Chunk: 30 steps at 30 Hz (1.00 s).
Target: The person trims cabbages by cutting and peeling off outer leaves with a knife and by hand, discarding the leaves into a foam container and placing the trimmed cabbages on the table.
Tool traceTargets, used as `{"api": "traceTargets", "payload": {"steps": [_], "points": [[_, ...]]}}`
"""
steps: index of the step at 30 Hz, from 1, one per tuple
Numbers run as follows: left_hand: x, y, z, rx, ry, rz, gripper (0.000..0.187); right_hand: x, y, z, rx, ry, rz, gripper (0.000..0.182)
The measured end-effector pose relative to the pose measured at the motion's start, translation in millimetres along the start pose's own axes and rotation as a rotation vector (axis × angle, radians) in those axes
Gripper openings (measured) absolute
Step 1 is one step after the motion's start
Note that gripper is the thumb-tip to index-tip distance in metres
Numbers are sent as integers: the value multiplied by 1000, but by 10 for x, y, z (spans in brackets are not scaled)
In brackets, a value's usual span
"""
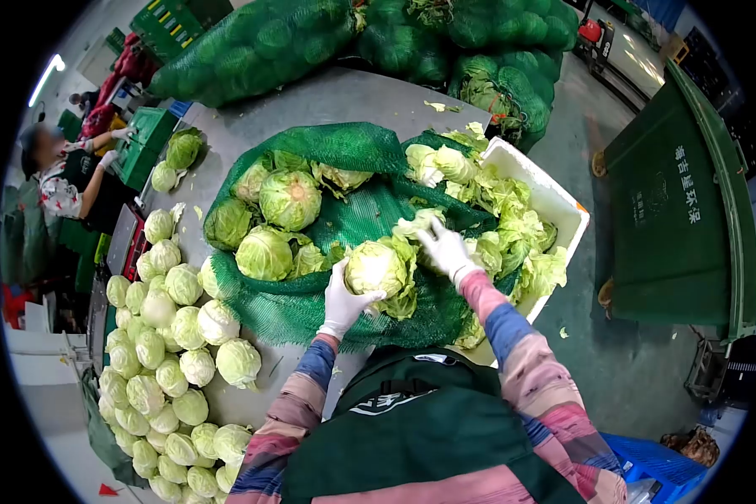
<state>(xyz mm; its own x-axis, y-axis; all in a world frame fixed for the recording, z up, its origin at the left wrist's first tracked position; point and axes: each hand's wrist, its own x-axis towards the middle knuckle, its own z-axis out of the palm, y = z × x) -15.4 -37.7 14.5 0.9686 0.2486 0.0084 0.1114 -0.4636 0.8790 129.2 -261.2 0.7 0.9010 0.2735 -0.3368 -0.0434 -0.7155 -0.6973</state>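
Observation:
A cabbage (pixel 374 269) with loosened outer leaves is held over the front of a green mesh bag (pixel 265 307). My left hand (pixel 344 300), in a white glove, is closed around the cabbage's left and lower side. Just to the right, my right hand (pixel 447 252), also gloved, grips a pale cabbage leaf (pixel 418 223) at the upper right of the head; its fingertips are partly hidden. Inside the open bag lie several more cabbages (pixel 290 200), some with leaves hanging loose.
A white foam box (pixel 575 223) full of stripped leaves (pixel 517 210) stands at my right. Trimmed cabbages (pixel 172 374) are piled at the left of the metal table (pixel 311 97). Full mesh sacks (pixel 260 46) lie behind, a green bin (pixel 676 210) far right. A co-worker (pixel 71 181) stands at left.

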Motion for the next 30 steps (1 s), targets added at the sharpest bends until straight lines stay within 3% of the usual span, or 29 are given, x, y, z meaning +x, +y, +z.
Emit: {"api": "traceTargets", "payload": {"steps": [1, 2, 5, 7, 9, 10, 11, 12, 14, 16, 18, 19, 20, 22, 24, 26, 27, 28, 29, 30], "points": [[27, 52, -3, 19, 0, -25, 93, -205, -263, -51, 39, -78, 17, 92], [65, 98, 8, 36, 2, -50, 92, -349, -328, 43, -53, -44, -112, 98], [163, 25, -58, -23, -17, -123, 94, -532, -276, 323, -40, 3, -207, 95], [201, -31, -71, -54, -31, -135, 95, -349, 25, 668, 392, 19, -214, 79], [217, 12, -81, 458, -21, -51, 99, -319, 39, 560, 496, -24, -139, 69], [213, 24, -99, 464, -26, -47, 99, -330, 35, 518, 593, -71, -59, 59], [213, 37, -116, 451, -54, -80, 99, -252, 132, 652, 586, 12, -111, 46], [220, 50, -124, 436, -77, -114, 99, -234, 88, 629, 588, 16, -112, 46], [184, 81, -135, 406, -59, -142, 98, -235, -89, 588, 236, 127, -162, 39], [191, 114, -104, 375, -34, -164, 96, -328, -283, 584, 192, 210, -118, 33], [148, 121, -66, 301, 119, -154, 95, -436, -532, 550, 86, 190, -109, 29], [194, 72, -51, 164, 182, -269, 97, -448, -566, 632, 54, 251, -196, 25], [216, 35, -54, 165, 186, -278, 97, -461, -615, 651, 51, 226, -251, 25], [260, 34, -64, 212, 247, -483, 95, -479, -736, 669, 13, 206, -335, 28], [271, -221, -220, 115, 212, -417, 89, -457, -754, 702, 19, 244, -416, 30], [251, -230, -399, -440, 106, -529, 79, -459, -753, 569, 58, 219, -233, 31], [208, -117, -549, -510, 103, -689, 62, -407, -591, 571, 12, 285, -216, 32], [171, -185, -671, -619, 51, -731, 63, -362, -425, 489, -12, 193, -48, 31], [103, -256, -770, -810, 32, -746, 65, -254, -18, 594, 45, 373, -144, 32], [39, -343, -837, -1001, 11, -753, 67, -312, 52, 334, -72, 370, -54, 37]]}}
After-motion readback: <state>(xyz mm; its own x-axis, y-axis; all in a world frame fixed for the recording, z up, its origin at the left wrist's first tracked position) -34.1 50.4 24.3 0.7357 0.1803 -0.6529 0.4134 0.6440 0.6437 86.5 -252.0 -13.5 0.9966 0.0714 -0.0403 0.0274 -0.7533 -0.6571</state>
